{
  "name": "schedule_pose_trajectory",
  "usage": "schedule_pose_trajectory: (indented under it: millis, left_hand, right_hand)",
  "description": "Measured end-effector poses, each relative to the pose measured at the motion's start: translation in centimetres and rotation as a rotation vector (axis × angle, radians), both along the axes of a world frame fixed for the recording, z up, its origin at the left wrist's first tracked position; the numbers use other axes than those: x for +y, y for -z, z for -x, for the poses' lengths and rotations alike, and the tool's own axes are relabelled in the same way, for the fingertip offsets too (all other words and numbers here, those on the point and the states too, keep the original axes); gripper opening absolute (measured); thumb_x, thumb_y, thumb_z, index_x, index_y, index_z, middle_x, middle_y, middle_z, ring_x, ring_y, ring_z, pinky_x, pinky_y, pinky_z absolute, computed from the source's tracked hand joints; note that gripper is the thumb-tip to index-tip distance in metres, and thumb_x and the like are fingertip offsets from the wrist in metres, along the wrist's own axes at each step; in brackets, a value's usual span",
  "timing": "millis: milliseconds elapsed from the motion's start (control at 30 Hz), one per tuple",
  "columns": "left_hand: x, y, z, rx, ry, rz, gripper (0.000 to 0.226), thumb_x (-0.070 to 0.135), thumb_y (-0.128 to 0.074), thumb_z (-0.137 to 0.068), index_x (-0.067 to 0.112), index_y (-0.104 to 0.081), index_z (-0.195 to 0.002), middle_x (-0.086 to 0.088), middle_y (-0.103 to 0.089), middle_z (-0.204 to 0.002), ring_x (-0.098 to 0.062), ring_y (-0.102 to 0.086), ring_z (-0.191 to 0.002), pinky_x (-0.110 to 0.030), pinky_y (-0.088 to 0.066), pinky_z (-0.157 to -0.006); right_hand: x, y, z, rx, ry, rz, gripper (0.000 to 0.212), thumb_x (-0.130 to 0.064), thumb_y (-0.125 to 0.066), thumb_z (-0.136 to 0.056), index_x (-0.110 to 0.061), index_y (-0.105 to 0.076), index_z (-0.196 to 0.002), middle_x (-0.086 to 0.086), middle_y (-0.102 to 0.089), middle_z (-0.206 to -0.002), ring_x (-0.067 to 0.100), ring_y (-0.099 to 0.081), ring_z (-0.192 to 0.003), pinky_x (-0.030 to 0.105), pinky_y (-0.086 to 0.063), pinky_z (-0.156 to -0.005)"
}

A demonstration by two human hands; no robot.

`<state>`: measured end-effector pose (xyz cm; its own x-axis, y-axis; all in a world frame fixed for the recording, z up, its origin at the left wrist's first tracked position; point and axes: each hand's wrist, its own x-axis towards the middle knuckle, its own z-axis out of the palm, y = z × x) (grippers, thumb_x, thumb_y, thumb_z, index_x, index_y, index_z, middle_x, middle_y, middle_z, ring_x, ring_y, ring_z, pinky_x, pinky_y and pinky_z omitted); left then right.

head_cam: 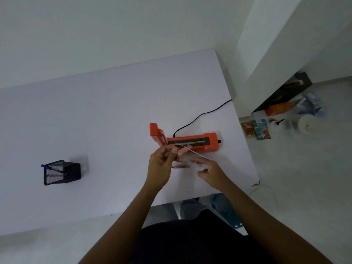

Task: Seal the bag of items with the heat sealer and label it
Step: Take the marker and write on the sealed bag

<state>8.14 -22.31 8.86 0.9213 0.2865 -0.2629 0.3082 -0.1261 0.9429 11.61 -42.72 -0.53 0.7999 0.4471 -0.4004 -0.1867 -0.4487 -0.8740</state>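
An orange heat sealer (192, 142) lies on the white table (95, 121) with its lid raised at the left end and a black cord running off the right edge. Just in front of it I hold a clear plastic bag (187, 161) with brown items inside. My left hand (162, 164) pinches the bag's top edge at its left corner. My right hand (209, 170) holds the right side of the bag, fingers partly spread. The bag's top edge stretches between both hands, close to the sealer's bar.
A black mesh pen holder (62, 172) with a blue pen stands on the table's left part. To the right, on the floor, lie boxes, packets and a white roll (306, 125). A wall runs behind the table.
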Motion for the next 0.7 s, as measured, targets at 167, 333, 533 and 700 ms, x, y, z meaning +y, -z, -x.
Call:
schedule_pose_trajectory:
  millis: [167,333,533,700]
  left_hand:
    - [4.2,-0.4,3.5,-0.003,-0.08,0.008,0.017,0.011,-0.052,-0.1,0.005,-0.067,-0.101,-0.002,-0.076,-0.081,-0.017,-0.073,-0.073,-0.021,-0.057,-0.066]
    - [10.2,0.3,6.5,0.074,-0.272,-0.051,0.018,0.024,-0.053,-0.101,0.011,-0.065,-0.102,0.001,-0.077,-0.085,-0.013,-0.073,-0.078,-0.014,-0.053,-0.071]
    - [17.8,5.5,9.2,0.404,-0.137,-0.001,0.046,0.056,-0.042,-0.097,0.019,-0.059,-0.117,0.002,-0.069,-0.105,-0.014,-0.066,-0.098,-0.025,-0.05,-0.079]
    - [21.9,8.7,9.6,0.48,-0.035,-0.121,0.024,0.038,-0.055,-0.097,0.016,-0.063,-0.102,-0.002,-0.068,-0.098,-0.02,-0.065,-0.092,-0.029,-0.053,-0.079]
  right_hand:
    - [5.9,-0.1,2.1,0.214,-0.193,-0.063,0.043,-0.021,-0.079,-0.084,-0.032,-0.066,-0.124,-0.019,-0.065,-0.125,0.001,-0.063,-0.113,0.016,-0.05,-0.097]
    - [13.0,0.1,3.6,0.246,-0.187,-0.068,0.018,-0.016,-0.076,-0.087,-0.018,-0.078,-0.105,-0.013,-0.077,-0.096,0.005,-0.071,-0.095,0.018,-0.053,-0.092]
    - [20.7,0.5,3.7,0.302,-0.039,-0.033,0.014,-0.018,-0.074,-0.089,-0.012,-0.079,-0.1,0.004,-0.079,-0.096,0.016,-0.073,-0.09,0.032,-0.06,-0.083]
    - [25.9,1.0,3.6,0.28,0.088,0.079,0.018,-0.02,-0.076,-0.087,-0.006,-0.078,-0.099,0.007,-0.078,-0.094,0.02,-0.072,-0.085,0.023,-0.056,-0.067]
